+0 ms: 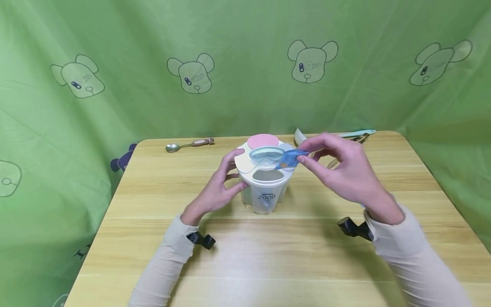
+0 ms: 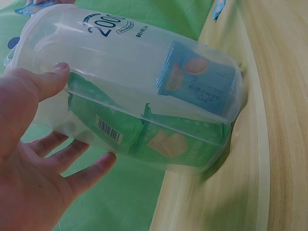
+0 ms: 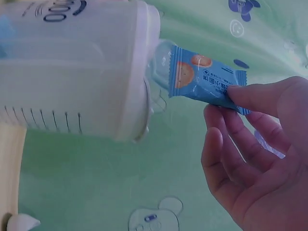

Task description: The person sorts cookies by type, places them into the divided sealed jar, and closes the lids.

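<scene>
A translucent plastic storage canister (image 1: 264, 200) with a white lid stands upright on the table. One pale blue flap (image 1: 267, 153) of its lid is raised, uncovering the front compartment's mouth. My left hand (image 1: 215, 192) holds the canister's left side, thumb toward the front and fingers behind. Between thumb and fingertips, my right hand (image 1: 345, 170) pinches a small blue biscuit packet (image 3: 207, 79) just above the lid's right side, near the opening. Through the wall in the left wrist view, a blue packet (image 2: 197, 79) lies at the bottom, beside green packets (image 2: 168, 139) in another compartment.
A pink flap (image 1: 262, 141) covers another lid section. On the wooden table (image 1: 268, 264), a spoon (image 1: 189, 145) lies at the back left. A ladle with a pale blue handle (image 1: 358, 133) and other utensils lie at the back right, partly behind my right hand. A green curtain hangs behind.
</scene>
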Demonstrator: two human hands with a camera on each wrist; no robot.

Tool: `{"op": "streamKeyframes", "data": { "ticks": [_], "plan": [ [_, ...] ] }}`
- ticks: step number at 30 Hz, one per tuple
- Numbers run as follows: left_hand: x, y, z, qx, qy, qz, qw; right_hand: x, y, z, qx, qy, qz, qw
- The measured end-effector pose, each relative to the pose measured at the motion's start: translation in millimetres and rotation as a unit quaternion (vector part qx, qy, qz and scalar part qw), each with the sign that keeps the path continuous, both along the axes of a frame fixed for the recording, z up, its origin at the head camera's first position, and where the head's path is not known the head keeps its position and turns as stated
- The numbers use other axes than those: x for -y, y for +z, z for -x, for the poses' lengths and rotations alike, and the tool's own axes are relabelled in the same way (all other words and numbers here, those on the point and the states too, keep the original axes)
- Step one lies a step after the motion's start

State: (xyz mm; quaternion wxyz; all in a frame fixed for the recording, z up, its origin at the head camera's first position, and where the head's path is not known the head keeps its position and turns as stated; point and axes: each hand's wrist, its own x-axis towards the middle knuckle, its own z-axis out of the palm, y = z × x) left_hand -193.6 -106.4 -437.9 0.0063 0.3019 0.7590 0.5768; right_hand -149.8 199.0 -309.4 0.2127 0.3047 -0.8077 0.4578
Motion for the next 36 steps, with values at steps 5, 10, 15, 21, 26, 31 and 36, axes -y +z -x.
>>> {"op": "streamKeyframes", "data": {
  "ticks": [5,10,15,21,26,31,36],
  "plan": [
    [-0.1,1.2,-0.7,0.001,-0.001,-0.001,1.0000,11,-6.9,2.7,-0.003,0.000,-0.017,0.9998],
    [-0.6,1.7,-0.6,0.001,-0.003,-0.002,1.0000,16,-11.6,3.9,0.011,-0.001,-0.036,0.9993],
    [-0.8,1.7,-0.6,0.002,-0.005,-0.002,1.0000,18,-13.4,4.7,0.019,-0.007,-0.044,0.9988],
    [-0.4,2.2,-1.4,0.002,-0.001,0.001,1.0000,20,-13.3,3.8,0.020,-0.008,-0.048,0.9986],
    [-0.5,2.6,-1.5,0.002,-0.002,-0.001,1.0000,21,-14.0,3.8,0.023,-0.008,-0.063,0.9977],
    [-0.7,1.9,-1.1,0.001,-0.003,-0.002,1.0000,20,-15.3,4.2,0.022,-0.012,-0.073,0.9970],
    [-0.4,2.5,-1.0,0.002,-0.003,0.001,1.0000,17,-16.6,4.8,0.016,-0.023,-0.074,0.9969]
  ]
}}
